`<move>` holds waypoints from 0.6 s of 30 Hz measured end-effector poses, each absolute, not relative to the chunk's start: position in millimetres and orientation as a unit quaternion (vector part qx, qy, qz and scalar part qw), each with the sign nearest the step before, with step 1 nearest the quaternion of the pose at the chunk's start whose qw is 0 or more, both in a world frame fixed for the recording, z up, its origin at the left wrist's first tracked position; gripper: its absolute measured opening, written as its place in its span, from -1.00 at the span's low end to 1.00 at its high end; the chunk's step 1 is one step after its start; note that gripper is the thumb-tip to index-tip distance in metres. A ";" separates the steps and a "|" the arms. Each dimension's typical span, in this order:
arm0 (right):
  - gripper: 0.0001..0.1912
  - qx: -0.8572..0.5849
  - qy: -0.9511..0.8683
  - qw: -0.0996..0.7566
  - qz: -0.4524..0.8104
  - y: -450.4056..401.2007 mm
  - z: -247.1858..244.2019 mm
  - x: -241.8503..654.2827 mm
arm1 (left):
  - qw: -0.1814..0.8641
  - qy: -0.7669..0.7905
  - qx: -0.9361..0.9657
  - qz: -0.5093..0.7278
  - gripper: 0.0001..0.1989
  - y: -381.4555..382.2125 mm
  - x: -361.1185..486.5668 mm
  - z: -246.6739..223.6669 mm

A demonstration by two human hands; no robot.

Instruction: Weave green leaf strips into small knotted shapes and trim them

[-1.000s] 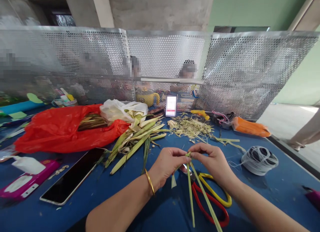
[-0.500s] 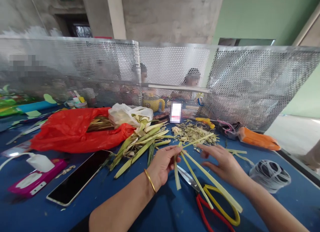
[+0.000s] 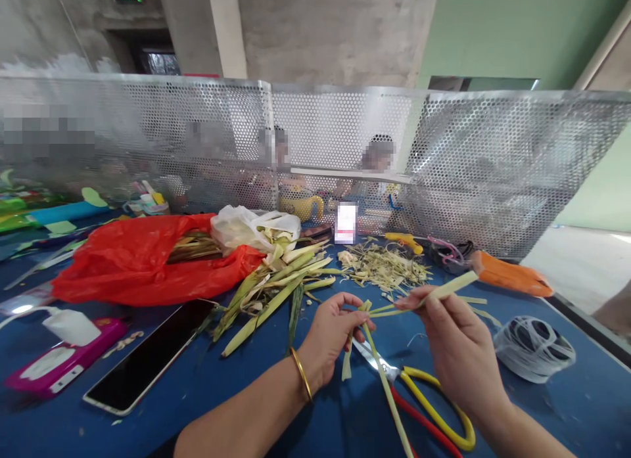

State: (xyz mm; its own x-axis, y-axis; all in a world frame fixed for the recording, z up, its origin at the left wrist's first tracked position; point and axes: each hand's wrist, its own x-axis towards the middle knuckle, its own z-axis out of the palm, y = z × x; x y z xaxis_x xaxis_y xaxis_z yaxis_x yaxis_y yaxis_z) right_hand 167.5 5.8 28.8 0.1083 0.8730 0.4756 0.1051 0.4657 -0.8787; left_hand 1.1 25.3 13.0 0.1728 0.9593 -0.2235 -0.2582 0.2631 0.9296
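Pale green leaf strips [image 3: 377,353] meet in a small crossing between my hands. My left hand [image 3: 340,330], with a gold bangle at its wrist, pinches that crossing; one short end hangs below the fingers and a long one runs down toward me. My right hand [image 3: 451,330] grips another strip, its flat free end [image 3: 458,284] sticking out up and to the right. Under the strips lie scissors [image 3: 389,372] with one yellow and one red handle, partly covered by the long strip. Behind my left hand spreads a pile of long green husk leaves [image 3: 276,290].
A red plastic bag [image 3: 128,261], a white bag [image 3: 246,228], a phone [image 3: 148,359] and a magenta power strip [image 3: 69,363] are on the left. Trimmed scraps [image 3: 389,267] lie behind the hands. A wrapped twine ball [image 3: 535,349] and orange packet [image 3: 513,274] are right. A perforated metal screen [image 3: 340,116] stands behind.
My right hand has closed on a strip and swung its loose end from the lower right to the upper right. My left hand keeps its pinch and has shifted slightly.
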 end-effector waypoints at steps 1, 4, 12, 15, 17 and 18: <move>-0.79 -0.419 -0.576 0.626 0.316 6.8 29.2 167.9 | 0.660 0.445 0.396 0.458 -0.77 25.1 1.1 13.1; -0.69 -0.471 -0.604 0.554 0.326 9.1 32.3 168.1 | 0.666 0.447 0.402 0.441 -0.78 24.8 1.8 12.9; -0.69 -0.525 -0.739 0.320 0.277 10.6 23.2 166.0 | 0.671 0.458 0.386 0.436 -0.79 24.8 3.3 14.6; -0.68 -0.540 -0.740 0.319 0.243 9.8 19.5 164.1 | 0.673 0.460 0.381 0.437 -0.77 24.2 3.8 14.0; -0.69 -0.543 -0.736 0.324 0.242 9.7 17.9 163.1 | 0.671 0.463 0.383 0.435 -0.77 23.7 4.3 13.0; -0.69 -0.543 -0.734 0.327 0.244 9.7 17.4 162.7 | 0.667 0.465 0.386 0.435 -0.78 23.4 4.6 12.6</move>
State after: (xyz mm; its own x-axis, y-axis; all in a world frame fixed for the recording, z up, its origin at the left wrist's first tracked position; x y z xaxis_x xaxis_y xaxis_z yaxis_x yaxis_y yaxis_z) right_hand 162.7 9.7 17.4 -0.1967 0.9568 0.2141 0.6376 0.2907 -0.7135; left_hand 4.6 23.4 12.6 0.1897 0.9398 -0.2842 -0.2215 0.3229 0.9201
